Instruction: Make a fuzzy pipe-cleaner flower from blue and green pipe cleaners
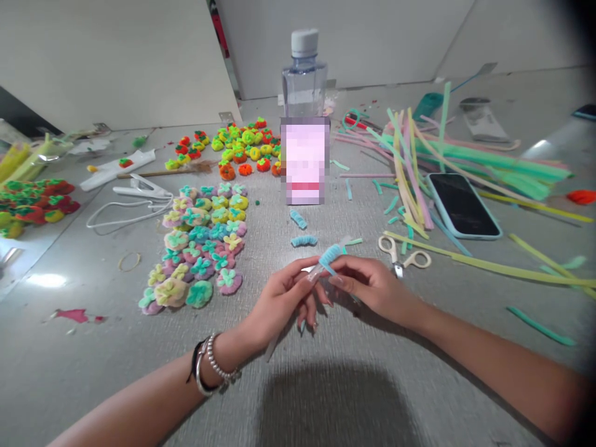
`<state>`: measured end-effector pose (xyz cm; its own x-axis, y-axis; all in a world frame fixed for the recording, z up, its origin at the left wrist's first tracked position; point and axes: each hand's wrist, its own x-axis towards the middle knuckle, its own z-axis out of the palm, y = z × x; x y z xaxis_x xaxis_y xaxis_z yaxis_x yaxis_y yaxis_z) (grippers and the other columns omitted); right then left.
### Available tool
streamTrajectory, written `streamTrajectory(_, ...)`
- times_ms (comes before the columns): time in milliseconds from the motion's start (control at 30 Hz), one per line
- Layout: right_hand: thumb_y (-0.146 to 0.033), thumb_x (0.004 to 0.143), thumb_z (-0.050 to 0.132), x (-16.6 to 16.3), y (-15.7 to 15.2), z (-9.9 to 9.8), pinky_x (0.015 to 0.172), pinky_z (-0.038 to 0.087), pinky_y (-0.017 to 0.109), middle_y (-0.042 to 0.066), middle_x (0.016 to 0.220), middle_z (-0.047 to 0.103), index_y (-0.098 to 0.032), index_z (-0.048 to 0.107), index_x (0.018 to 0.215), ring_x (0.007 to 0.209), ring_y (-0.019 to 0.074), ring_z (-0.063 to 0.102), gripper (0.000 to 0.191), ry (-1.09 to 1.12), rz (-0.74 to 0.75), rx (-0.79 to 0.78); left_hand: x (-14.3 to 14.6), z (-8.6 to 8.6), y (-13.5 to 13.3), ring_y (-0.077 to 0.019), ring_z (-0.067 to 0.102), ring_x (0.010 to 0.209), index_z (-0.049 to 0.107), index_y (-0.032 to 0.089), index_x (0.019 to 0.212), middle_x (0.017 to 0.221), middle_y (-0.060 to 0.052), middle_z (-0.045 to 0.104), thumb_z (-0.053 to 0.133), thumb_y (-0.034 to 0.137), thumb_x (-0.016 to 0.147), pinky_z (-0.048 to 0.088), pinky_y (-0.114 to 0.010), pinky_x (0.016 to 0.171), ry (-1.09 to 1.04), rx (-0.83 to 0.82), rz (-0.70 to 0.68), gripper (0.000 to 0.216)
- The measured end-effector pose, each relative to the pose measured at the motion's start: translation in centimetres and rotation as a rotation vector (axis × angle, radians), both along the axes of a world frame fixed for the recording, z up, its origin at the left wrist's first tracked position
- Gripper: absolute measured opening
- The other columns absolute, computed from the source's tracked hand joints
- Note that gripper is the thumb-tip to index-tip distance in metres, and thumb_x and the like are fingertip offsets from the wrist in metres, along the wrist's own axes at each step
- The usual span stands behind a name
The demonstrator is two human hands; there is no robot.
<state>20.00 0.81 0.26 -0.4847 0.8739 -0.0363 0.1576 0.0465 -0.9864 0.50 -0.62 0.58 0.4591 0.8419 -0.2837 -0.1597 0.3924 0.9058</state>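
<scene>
Left hand (279, 298) and right hand (372, 285), both closed in a pinch, meet above the table (116, 347), toward the middle of its near edge. Between them a clear rod (316, 273) carries a blue chenille stem (329, 254), partly coiled about its upper end. Winding appears to be the step in hand. Further turns would call for steady tension and close-set loops. Finished blue coils (303, 240) lie just beyond, and scissors (404, 256) lie near the right hand.

1. We record the blue pipe cleaner (329, 255): fuzzy, light blue, wound in tight coils around the upper part of a clear rod (315, 274).
2. We record the rod: thin, translucent, tilted up to the right, pinched between left hand (279, 304) and right hand (372, 285) above the counter (139, 347).
</scene>
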Motion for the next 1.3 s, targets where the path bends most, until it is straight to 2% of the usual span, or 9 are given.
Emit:
streamTrajectory(167, -0.041, 0.094, 0.051, 0.00, -0.49, -0.13, 0.052, 0.036, 0.023, -0.004, 0.063, 0.054, -0.020, 0.062, 0.097, 0.054, 0.0094, 0.048, 0.023, -0.092, 0.004, 0.100, 0.03, 0.07, 0.00, -0.0062, 0.056, 0.041, 0.050, 0.016, 0.127, 0.068, -0.001, 0.065, 0.054, 0.038, 0.092, 0.034, -0.014, 0.038, -0.009, -0.004, -0.011, 0.041)
streamTrajectory(267, -0.039, 0.096, 0.048, 0.10, -0.69, -0.23, 0.058, 0.036, 0.024, -0.003, 0.068, 0.057, -0.021, 0.061, 0.096, 0.059, 0.0103, 0.049, 0.022, -0.171, -0.006, 0.251, 0.10, 0.12, -0.13, -0.0063, 0.055, 0.041, 0.049, 0.016, 0.128, 0.066, 0.000, 0.065, 0.054, 0.040, 0.092, 0.034, -0.014, 0.038, -0.003, 0.005, -0.021, 0.043)
streamTrajectory(367, -0.038, 0.097, 0.046, 0.12, -0.64, -0.21, 0.059, 0.037, 0.024, -0.003, 0.070, 0.058, -0.021, 0.061, 0.095, 0.061, 0.0106, 0.050, 0.023, -0.172, -0.004, 0.290, 0.09, 0.15, -0.14, -0.0063, 0.055, 0.041, 0.049, 0.016, 0.127, 0.066, 0.000, 0.065, 0.054, 0.040, 0.092, 0.033, -0.015, 0.038, -0.004, 0.007, -0.027, 0.042)
streamTrajectory(467, -0.040, 0.097, 0.046, 0.04, -0.43, -0.15, 0.056, 0.036, 0.025, -0.003, 0.066, 0.056, -0.021, 0.062, 0.091, 0.058, 0.0107, 0.049, 0.025, -0.134, -0.011, 0.218, -0.09, 0.05, -0.05, -0.0064, 0.054, 0.040, 0.051, 0.015, 0.124, 0.065, 0.000, 0.065, 0.050, 0.038, 0.095, 0.032, -0.016, 0.039, -0.036, 0.000, -0.052, 0.037)
streamTrajectory(667, -0.048, 0.088, 0.058, -0.01, -0.27, -0.20, 0.046, 0.035, 0.023, -0.006, 0.058, 0.048, -0.019, 0.057, 0.085, 0.049, 0.0091, 0.045, 0.029, 0.051, -0.015, -0.146, -0.63, -0.12, -0.17, -0.0065, 0.056, 0.040, 0.054, 0.014, 0.119, 0.063, -0.001, 0.066, 0.044, 0.036, 0.098, 0.029, -0.018, 0.040, -0.124, 0.052, -0.185, 0.032)
streamTrajectory(833, -0.038, 0.086, 0.065, -0.02, -0.40, -0.36, 0.050, 0.040, 0.022, -0.002, 0.077, 0.055, -0.025, 0.058, 0.117, 0.056, 0.0088, 0.050, 0.034, 0.115, -0.045, -0.083, -0.40, 0.15, -0.25, -0.0066, 0.054, 0.042, 0.055, 0.014, 0.111, 0.062, 0.000, 0.065, 0.041, 0.038, 0.099, 0.031, -0.018, 0.042, -0.040, 0.068, -0.198, 0.030)
streamTrajectory(933, -0.039, 0.090, 0.060, -0.06, -0.33, -0.40, 0.050, 0.041, 0.023, -0.003, 0.070, 0.055, -0.023, 0.064, 0.107, 0.055, 0.0091, 0.051, 0.024, 0.146, -0.020, -0.063, -0.03, 0.24, -0.32, -0.0064, 0.053, 0.044, 0.054, 0.014, 0.102, 0.063, -0.001, 0.063, 0.041, 0.040, 0.098, 0.034, -0.017, 0.043, 0.058, 0.082, -0.142, 0.030)
streamTrajectory(1200, -0.040, 0.086, 0.064, -0.10, -0.14, -0.36, 0.046, 0.038, 0.021, -0.006, 0.061, 0.052, -0.021, 0.057, 0.087, 0.048, 0.0076, 0.046, 0.021, 0.144, -0.075, -0.118, 0.29, -0.38, -0.80, -0.0053, 0.057, 0.050, 0.044, 0.023, 0.122, 0.078, 0.003, 0.061, 0.061, 0.035, 0.089, 0.040, -0.014, 0.044, 0.081, 0.110, -0.024, 0.039)
streamTrajectory(1300, -0.041, 0.088, 0.062, -0.17, -0.29, -0.41, 0.045, 0.039, 0.021, -0.006, 0.061, 0.054, -0.021, 0.055, 0.088, 0.047, 0.0074, 0.046, 0.021, 0.160, -0.066, -0.140, 0.17, -0.54, -0.90, -0.0056, 0.059, 0.050, 0.043, 0.024, 0.125, 0.084, -0.001, 0.068, 0.059, 0.034, 0.091, 0.041, -0.014, 0.044, 0.072, 0.118, -0.046, 0.038)
